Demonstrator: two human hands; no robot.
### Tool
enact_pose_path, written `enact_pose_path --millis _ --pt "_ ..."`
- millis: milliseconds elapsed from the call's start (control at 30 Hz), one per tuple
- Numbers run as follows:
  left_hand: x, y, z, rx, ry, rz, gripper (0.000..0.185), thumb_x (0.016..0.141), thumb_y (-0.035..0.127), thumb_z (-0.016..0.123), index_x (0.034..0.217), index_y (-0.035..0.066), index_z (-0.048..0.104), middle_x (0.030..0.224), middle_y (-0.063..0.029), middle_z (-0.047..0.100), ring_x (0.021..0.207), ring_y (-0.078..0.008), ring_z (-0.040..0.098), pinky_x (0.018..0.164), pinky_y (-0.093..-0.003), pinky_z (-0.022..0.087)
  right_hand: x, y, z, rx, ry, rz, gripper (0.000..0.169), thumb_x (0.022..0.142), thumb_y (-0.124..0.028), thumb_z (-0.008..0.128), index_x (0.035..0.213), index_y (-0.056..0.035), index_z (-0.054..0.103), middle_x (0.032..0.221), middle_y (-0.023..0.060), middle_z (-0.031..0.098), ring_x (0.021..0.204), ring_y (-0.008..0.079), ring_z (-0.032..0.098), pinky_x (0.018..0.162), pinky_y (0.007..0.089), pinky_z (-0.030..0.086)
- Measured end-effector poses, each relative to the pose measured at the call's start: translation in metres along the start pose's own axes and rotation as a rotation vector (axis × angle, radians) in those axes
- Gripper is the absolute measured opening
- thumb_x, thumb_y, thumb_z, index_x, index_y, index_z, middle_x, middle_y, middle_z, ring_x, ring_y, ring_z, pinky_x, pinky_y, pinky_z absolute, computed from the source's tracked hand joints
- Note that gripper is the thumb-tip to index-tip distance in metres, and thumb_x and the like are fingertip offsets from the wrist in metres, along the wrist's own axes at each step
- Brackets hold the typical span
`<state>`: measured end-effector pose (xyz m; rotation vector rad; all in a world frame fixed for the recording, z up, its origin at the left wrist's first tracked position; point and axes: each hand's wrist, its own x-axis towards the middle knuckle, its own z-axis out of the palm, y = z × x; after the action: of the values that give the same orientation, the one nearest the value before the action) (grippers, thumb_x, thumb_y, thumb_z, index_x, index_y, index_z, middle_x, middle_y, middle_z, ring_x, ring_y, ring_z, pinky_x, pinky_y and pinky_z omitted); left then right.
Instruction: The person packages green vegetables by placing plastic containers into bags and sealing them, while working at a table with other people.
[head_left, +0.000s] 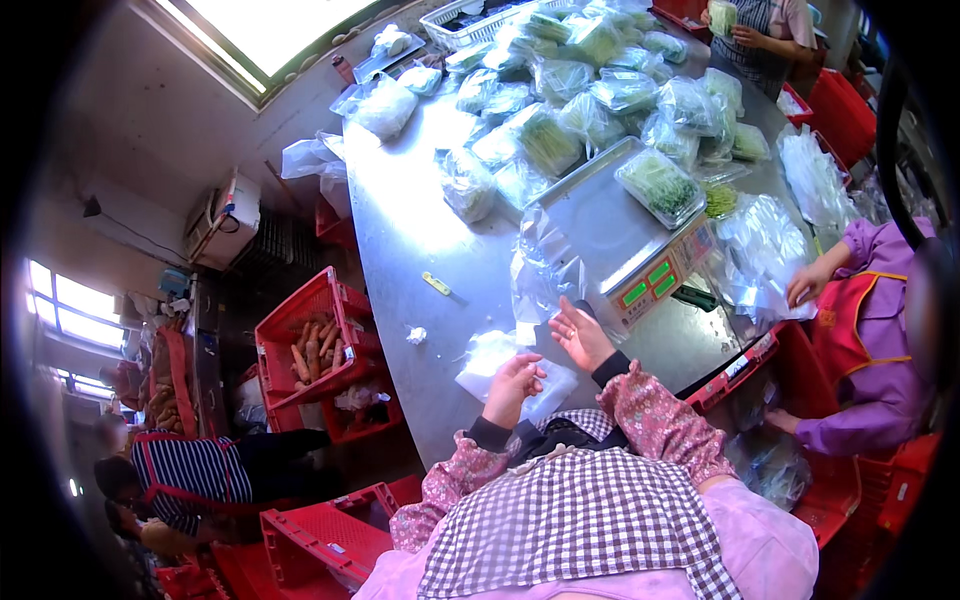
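Observation:
Over the near edge of the metal table (397, 300), my left hand (514, 391) hovers with curled, slightly parted fingers above a stack of clear plastic bags (487, 367). My right hand (580, 337) is raised beside it, palm showing and fingers apart, close to a loose clear bag (544, 262). Neither hand visibly holds anything. Just beyond, a digital scale (600, 202) with a lit green display carries a clear tray of green sprouts (661, 186) at its right side. A yellow-handled small knife (436, 283) lies to the left.
Bagged vegetables (555, 139) are heaped across the table's far side. More clear bags (765, 247) lie right of the scale, where a co-worker's hand (808, 285) rests. Red crates stand around the table, one with carrots (315, 352). Another person (772, 37) stands at the far right.

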<state>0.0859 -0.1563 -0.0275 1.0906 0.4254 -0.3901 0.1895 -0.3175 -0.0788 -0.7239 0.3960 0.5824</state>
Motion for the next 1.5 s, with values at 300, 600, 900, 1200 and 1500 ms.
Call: enact_pose_path --millis 300,600,900,1200,1500 --pt "-0.038 0.019 -0.005 0.200 0.051 0.101 0.017 0.094 0.013 0.051 0.106 0.003 0.060 0.082 -0.0026 0.063 0.067 -0.0075 0.056 0.064 -0.0201 0.045 0.026 -0.002 0.006 -0.255 0.261 -0.028 0.011 0.082 -0.014 0.070 0.082 -0.0100 0.059 0.066 -0.0035 0.052 0.056 0.0082 0.048 0.055 0.0229 0.040" --pt "-0.024 0.045 0.015 0.475 0.132 0.436 0.016 0.092 0.008 0.054 0.106 -0.001 0.058 0.091 -0.0042 0.062 0.076 -0.0082 0.058 0.067 -0.0214 0.048 -0.040 0.002 0.043 -0.384 -0.265 -0.137 0.017 0.088 -0.017 0.064 0.091 -0.0016 0.068 0.078 -0.0007 0.064 0.069 0.0076 0.058 0.066 0.0228 0.048" --pt "-0.026 0.045 0.031 0.528 0.097 0.434 0.015 0.093 0.007 0.054 0.105 -0.002 0.057 0.092 -0.0040 0.062 0.077 -0.0090 0.059 0.068 -0.0213 0.049 -0.077 -0.016 0.051 -0.514 -0.259 -0.265 0.019 0.090 -0.022 0.062 0.083 -0.0042 0.067 0.074 -0.0045 0.060 0.065 0.0034 0.050 0.058 0.0208 0.041" --pt "-0.037 0.054 0.040 0.592 -0.027 0.406 0.017 0.089 0.006 0.061 0.103 0.001 0.054 0.091 -0.0015 0.058 0.078 -0.0073 0.054 0.070 -0.0210 0.045 -0.077 -0.006 0.051 -0.500 -0.423 -0.299 0.026 0.084 -0.023 0.070 0.069 -0.0021 0.065 0.064 -0.0013 0.058 0.059 0.0070 0.050 0.054 0.0263 0.042" --pt "-0.028 0.076 0.047 0.677 -0.183 0.254 0.022 0.087 0.001 0.061 0.107 -0.001 0.051 0.089 -0.0048 0.059 0.073 -0.0102 0.058 0.064 -0.0210 0.047 -0.079 -0.011 0.033 -0.568 -0.306 -0.311 0.027 0.078 -0.020 0.072 0.088 0.0034 0.063 0.078 0.0051 0.062 0.071 0.0138 0.056 0.063 0.0290 0.045"
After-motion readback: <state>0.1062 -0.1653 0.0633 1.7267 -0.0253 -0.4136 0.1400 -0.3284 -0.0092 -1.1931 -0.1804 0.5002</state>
